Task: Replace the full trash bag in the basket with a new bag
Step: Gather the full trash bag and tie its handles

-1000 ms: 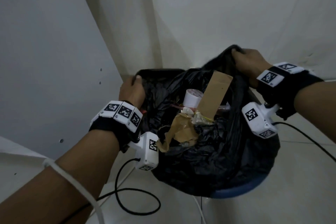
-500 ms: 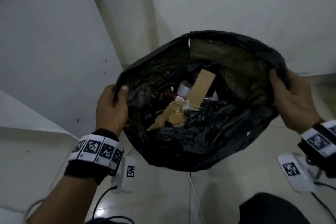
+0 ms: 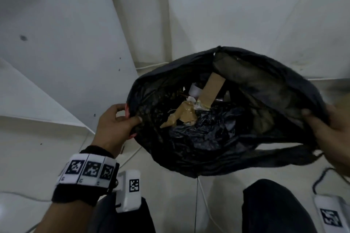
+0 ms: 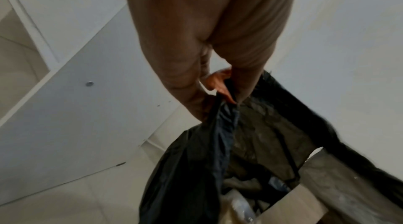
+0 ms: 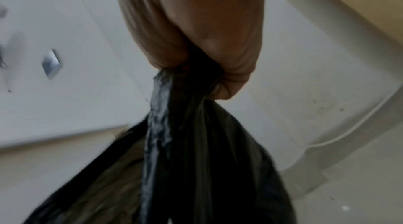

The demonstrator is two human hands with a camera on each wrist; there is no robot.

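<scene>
Head view is showing the left hand [image 3: 115, 125] and right hand [image 3: 325, 128] each pinching a bunched rim of the trash bag [image 3: 217, 143], hanging above the floor [image 3: 180, 204], likely soft, slippery and weighty, so gripping gathered edges looks safest.

Thin black plastic trash bag [image 3: 198, 149], crinkly w/ a slight sheen. Inside it: matt brown cardboard strip [image 3: 213, 89], glossy tan tape wad [image 3: 181, 117]. Below the bag, smooth glossy floor tiles [image 3: 170, 204].
</scene>
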